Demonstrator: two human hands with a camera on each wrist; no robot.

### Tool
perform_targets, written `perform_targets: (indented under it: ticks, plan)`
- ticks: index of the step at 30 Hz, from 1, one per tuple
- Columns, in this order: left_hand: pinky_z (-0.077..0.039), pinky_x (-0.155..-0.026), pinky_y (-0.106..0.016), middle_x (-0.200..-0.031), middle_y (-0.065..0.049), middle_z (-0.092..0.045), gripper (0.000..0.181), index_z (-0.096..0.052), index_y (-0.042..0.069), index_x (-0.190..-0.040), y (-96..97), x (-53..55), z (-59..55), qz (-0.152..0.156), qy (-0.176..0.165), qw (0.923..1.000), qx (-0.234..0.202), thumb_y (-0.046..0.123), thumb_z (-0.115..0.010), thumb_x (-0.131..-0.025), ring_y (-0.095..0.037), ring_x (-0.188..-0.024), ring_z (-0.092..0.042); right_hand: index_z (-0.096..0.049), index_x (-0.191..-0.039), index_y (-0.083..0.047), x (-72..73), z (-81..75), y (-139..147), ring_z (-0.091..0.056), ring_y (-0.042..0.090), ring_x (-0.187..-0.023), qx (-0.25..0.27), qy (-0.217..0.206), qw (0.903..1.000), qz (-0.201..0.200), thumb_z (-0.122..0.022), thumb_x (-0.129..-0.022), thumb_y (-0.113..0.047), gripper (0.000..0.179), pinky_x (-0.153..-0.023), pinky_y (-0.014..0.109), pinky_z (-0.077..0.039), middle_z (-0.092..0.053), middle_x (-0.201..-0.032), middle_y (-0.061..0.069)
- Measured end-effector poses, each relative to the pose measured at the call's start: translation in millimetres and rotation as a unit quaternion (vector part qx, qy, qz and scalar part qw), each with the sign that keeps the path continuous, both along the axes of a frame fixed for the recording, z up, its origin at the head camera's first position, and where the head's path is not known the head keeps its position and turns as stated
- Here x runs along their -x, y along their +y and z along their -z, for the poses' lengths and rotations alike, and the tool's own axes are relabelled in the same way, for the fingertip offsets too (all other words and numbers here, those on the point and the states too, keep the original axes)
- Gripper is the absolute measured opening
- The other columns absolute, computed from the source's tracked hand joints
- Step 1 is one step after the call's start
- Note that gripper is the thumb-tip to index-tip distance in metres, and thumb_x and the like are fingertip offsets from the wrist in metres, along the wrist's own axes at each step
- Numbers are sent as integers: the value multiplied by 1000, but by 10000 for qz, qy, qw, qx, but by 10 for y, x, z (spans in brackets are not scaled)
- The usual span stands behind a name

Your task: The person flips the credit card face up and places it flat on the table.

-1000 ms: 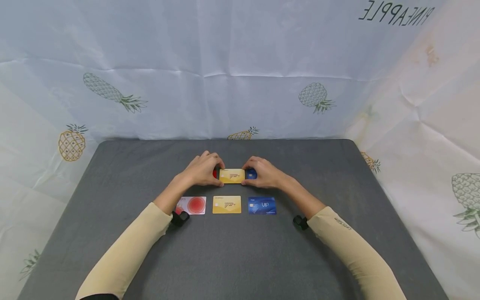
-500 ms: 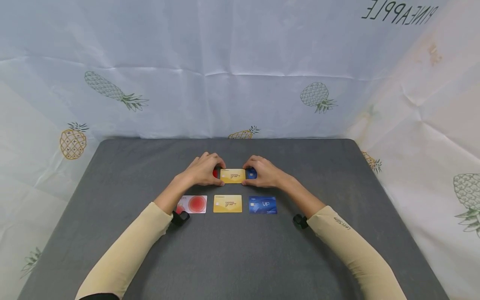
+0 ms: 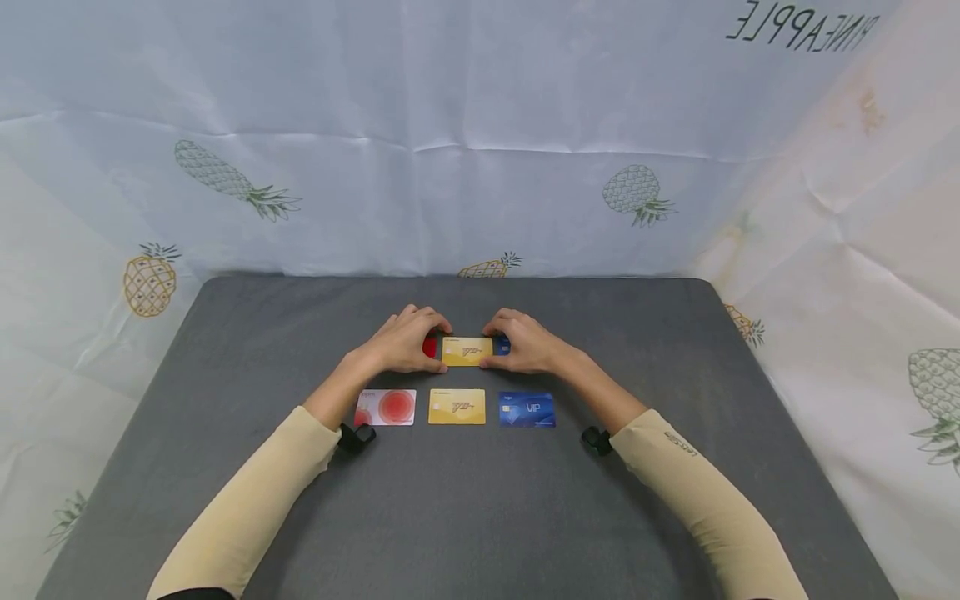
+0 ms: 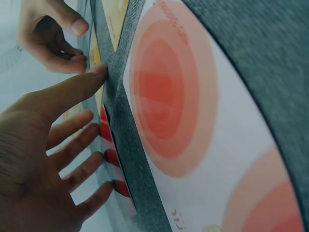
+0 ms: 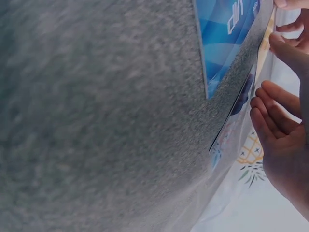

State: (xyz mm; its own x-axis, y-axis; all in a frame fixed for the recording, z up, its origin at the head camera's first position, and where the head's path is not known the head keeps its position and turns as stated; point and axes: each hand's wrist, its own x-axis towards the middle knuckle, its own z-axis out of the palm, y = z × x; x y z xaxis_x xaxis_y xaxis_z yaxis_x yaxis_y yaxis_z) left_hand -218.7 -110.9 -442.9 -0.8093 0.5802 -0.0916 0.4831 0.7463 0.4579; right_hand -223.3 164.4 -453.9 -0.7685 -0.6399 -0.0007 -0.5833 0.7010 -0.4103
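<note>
A yellow card (image 3: 466, 352) lies in the far row, with my two hands at its ends. At its left end, my left hand (image 3: 402, 342) has the thumb at the near edge and a finger at the far edge. My right hand (image 3: 522, 343) spans the right end likewise. A red-striped card (image 4: 112, 154) lies partly hidden inside my left hand, its far side close to those fingers. Inside my right hand, a dark blue card (image 3: 505, 345) is partly covered. In the right wrist view, the thumb tip overlaps the yellow card (image 5: 263, 48).
Nearer to me, a white card with red circles (image 3: 386, 407), another yellow card (image 3: 457, 407) and a blue VIP card (image 3: 527, 410) lie in a row. The grey tabletop (image 3: 465, 517) meets a pineapple-print curtain (image 3: 450, 208) at the back.
Both hands have shifted slightly left relative to the cards. The yellow card between them keeps its place beside the others, while the view shifts a little.
</note>
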Motion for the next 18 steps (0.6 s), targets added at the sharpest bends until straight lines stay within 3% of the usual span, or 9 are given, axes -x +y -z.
perform_targets:
  ticks: [18]
  plan:
    - [-46,-108,-59,-147,-15,-64,64,-66,7,-141,-269,-7,6,-113,-26,9996,-249,29,-90,-86,-36,-130,-54,-72,-132,-1,29,-51,-244,-67,30,-118,184,17,9997,-160,-84,-93,-40,57,-107,48,-57,-71,-129,16]
